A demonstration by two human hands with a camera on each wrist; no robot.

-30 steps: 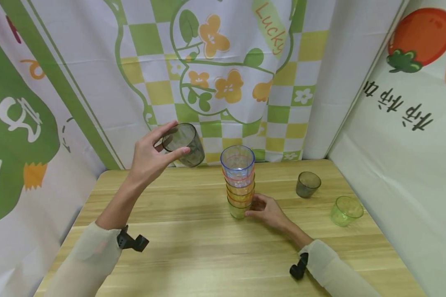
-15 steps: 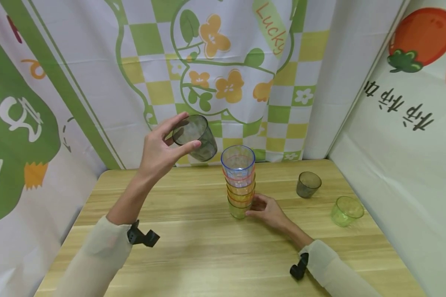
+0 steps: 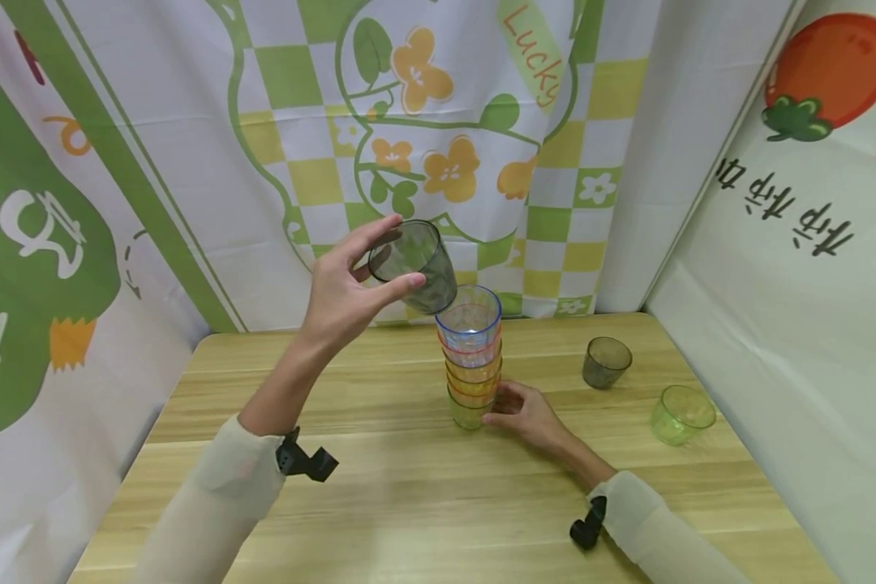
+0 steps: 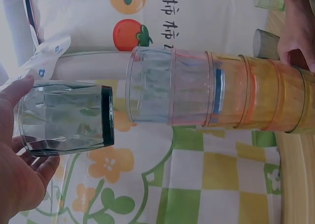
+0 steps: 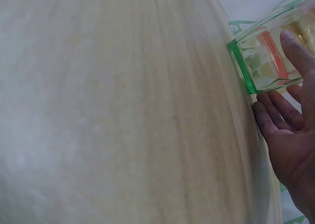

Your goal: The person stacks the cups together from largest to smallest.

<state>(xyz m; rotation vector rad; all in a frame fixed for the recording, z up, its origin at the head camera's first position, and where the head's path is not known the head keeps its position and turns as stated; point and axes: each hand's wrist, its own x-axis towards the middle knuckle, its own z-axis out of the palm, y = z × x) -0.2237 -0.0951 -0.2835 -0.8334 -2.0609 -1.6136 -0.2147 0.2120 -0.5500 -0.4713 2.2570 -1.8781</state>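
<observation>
My left hand (image 3: 341, 294) grips a clear dark-grey cup (image 3: 432, 272) by its upper part, thumb on one side and fingers on the other. That cup tilts in the air up and left of a tall stack of nested cups (image 3: 470, 350). In the left wrist view a gap shows between the grey cup's base (image 4: 107, 115) and the stack's top, blue-rimmed cup (image 4: 150, 86). Orange and yellow cups sit lower down, over a green bottom cup (image 3: 467, 415). Around the stack's foot, my right hand (image 3: 529, 418) holds the green cup between thumb and fingers.
To the right on the wooden table (image 3: 380, 503) stand a small dark-grey cup (image 3: 606, 363) and a light-green cup (image 3: 680, 415), apart from each other. A printed curtain (image 3: 292, 162) hangs behind the table's back edge.
My left hand has carried the grey cup rightward and slightly up, from well left of the stack to beside its top rim. The right hand and stack have stayed in place.
</observation>
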